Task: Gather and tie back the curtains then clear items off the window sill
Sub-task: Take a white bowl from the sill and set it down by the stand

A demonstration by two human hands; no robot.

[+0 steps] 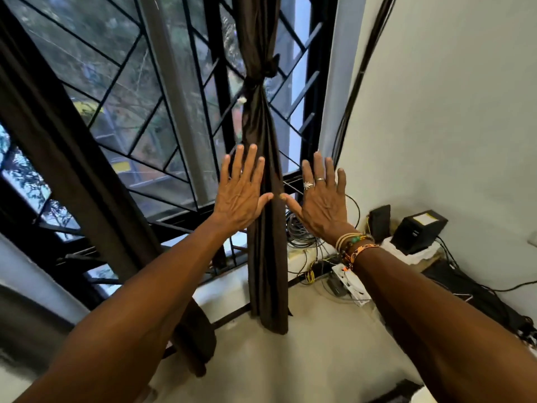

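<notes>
A dark brown curtain hangs gathered in front of the barred window, cinched by a knot of the same cloth. A second dark curtain hangs in a long bundle at the left. My left hand and my right hand are both raised, fingers straight and spread, backs toward me, one on each side of the tied curtain below the knot. Their thumbs point at each other just in front of the cloth. Neither hand holds anything. On the sill lies a coil of cables.
Black window bars cover the glass. To the right, two black boxes sit on a white cloth by the wall, with a white power strip and tangled wires below. Cables run up the white wall.
</notes>
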